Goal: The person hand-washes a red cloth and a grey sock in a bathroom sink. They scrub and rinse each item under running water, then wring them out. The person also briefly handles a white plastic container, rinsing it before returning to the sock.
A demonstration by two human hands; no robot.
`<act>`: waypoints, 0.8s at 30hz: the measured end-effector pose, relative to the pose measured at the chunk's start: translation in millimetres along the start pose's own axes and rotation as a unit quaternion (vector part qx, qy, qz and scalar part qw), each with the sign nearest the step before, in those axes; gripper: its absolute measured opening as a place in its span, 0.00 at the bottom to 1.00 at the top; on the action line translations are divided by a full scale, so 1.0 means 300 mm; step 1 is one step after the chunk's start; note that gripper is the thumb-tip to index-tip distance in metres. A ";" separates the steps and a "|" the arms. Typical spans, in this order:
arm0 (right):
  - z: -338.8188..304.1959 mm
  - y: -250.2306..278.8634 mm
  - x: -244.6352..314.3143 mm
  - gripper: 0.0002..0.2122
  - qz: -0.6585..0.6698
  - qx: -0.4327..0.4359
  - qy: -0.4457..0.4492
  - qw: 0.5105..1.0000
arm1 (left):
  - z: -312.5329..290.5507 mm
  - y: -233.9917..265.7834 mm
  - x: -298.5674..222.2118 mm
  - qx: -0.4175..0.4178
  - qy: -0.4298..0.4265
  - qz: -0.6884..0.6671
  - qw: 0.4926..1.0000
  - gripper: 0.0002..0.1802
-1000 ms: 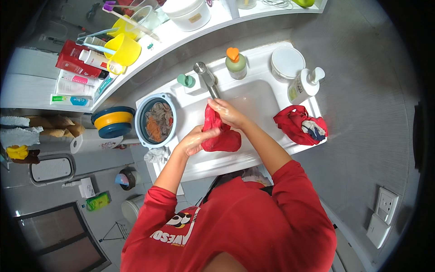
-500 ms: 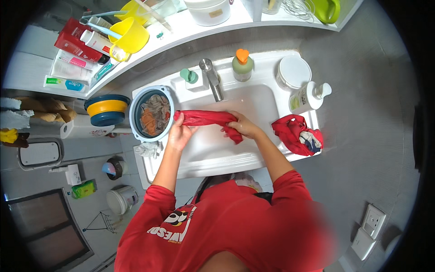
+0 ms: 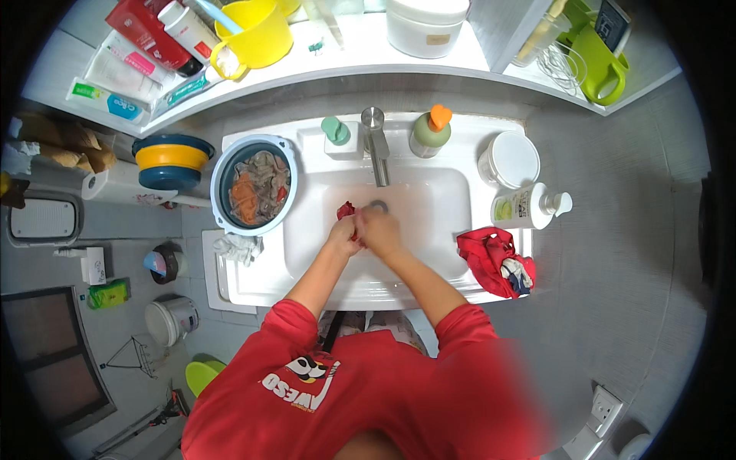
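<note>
Over the white sink (image 3: 437, 253) my two hands meet, left of the drain and below the metal faucet (image 3: 377, 149). A wet red cloth (image 3: 346, 208) is bunched small between them, only its top end and a little red showing. My left hand (image 3: 345, 232) is closed around the cloth. Pressed against it from the right, my right hand (image 3: 381, 231) is closed too and blurred by motion; its fingertips are partly hidden.
A blue basin (image 3: 217, 192) of wet clothes stands at the sink's left, beside a pale rag (image 3: 239, 248). On the right lie red clothes (image 3: 484, 257), below a white pump bottle (image 3: 515, 208) and white tub (image 3: 512, 159). A green bottle (image 3: 429, 138) stands behind; a shelf (image 3: 345, 61) overhangs.
The red cloth was stretched sideways between my separated hands; now it is bunched between hands brought together. My left hand moved right, my right hand left. The view has shifted.
</note>
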State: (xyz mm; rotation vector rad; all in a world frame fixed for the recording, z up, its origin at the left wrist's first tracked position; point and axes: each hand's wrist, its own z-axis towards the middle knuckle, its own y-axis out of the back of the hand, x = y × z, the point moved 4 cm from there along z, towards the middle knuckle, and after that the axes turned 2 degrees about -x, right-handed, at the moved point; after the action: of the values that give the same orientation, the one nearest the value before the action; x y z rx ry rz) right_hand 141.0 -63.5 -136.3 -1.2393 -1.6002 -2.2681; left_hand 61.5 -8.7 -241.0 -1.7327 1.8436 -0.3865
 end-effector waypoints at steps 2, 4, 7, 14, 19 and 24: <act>0.022 -0.012 -0.153 0.15 0.039 -0.007 -0.119 0.992 | -0.083 -0.049 -0.008 -0.122 -0.043 0.049 0.990 0.06; 0.017 -0.005 -0.299 0.16 0.012 0.123 -0.242 0.962 | -0.065 -0.033 -0.019 -0.110 -0.068 0.119 0.984 0.06; -0.040 -0.008 -0.470 0.26 -0.116 0.135 -0.253 0.951 | 0.011 0.132 -0.043 -0.178 -0.028 0.235 0.955 0.12; -0.161 -0.288 -0.464 0.27 -0.219 0.385 0.041 0.895 | 0.472 0.569 0.119 -0.179 -0.277 0.520 0.788 0.19; -0.170 -0.363 -0.539 0.23 -0.315 0.163 -0.037 0.934 | 0.238 0.226 0.034 -0.204 -0.142 0.314 0.916 0.19; -0.111 -0.277 -0.515 0.25 -0.307 0.138 -0.161 0.928 | 0.255 0.315 0.018 -0.207 -0.141 0.234 0.939 0.18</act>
State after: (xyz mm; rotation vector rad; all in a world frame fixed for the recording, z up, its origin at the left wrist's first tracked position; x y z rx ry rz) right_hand 183.2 -108.7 -303.7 -1.2011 -2.6381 -2.0739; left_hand 29.3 10.3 -356.9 -1.4245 2.1321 0.4466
